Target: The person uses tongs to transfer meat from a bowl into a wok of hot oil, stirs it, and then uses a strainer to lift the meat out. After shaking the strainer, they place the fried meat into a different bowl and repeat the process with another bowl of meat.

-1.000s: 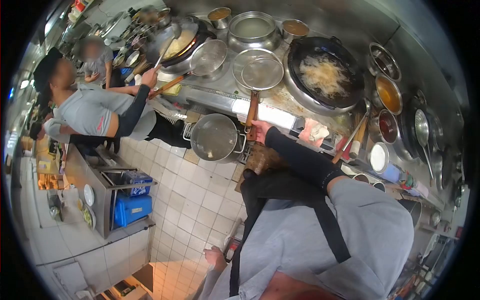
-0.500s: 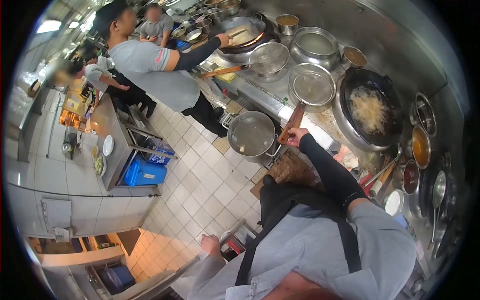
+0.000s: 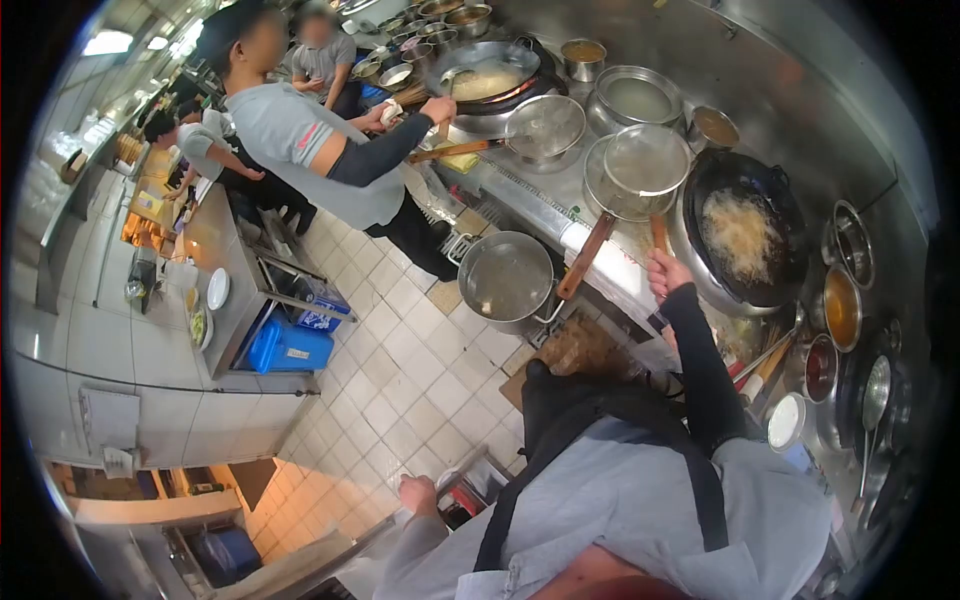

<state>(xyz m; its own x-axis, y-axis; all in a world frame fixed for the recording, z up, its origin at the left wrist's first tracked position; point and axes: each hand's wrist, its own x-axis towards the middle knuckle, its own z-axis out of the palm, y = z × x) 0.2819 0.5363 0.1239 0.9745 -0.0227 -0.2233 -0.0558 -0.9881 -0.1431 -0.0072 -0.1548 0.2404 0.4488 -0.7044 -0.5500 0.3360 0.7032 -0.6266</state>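
Observation:
My right hand (image 3: 667, 274) is closed around the wooden handle of a wire strainer (image 3: 648, 160). That strainer overlaps a second strainer (image 3: 606, 200), whose darker handle (image 3: 587, 258) points down toward the large metal pot (image 3: 506, 278). Just right of my right hand, a black wok (image 3: 790, 255) holds pale food (image 3: 738, 228) in foaming liquid. Low on the left, my left hand (image 3: 418, 495) has its fingers curled, close to a metal edge. Something small and whitish shows at its fingertips, too small to name.
A co-worker (image 3: 300, 150) stands at a far wok (image 3: 485, 72), hands near its edge. Another strainer (image 3: 545, 127) lies on the range beside a lidded-looking metal pot (image 3: 638, 97). Sauce bowls (image 3: 842, 300) and a ladle (image 3: 875, 395) line the right side. Tiled floor lies to the left.
My right hand has left the darker handle and moved right, now gripping the lighter one. The upper strainer has shifted up and right over the lower. The co-worker's hands have drawn back.

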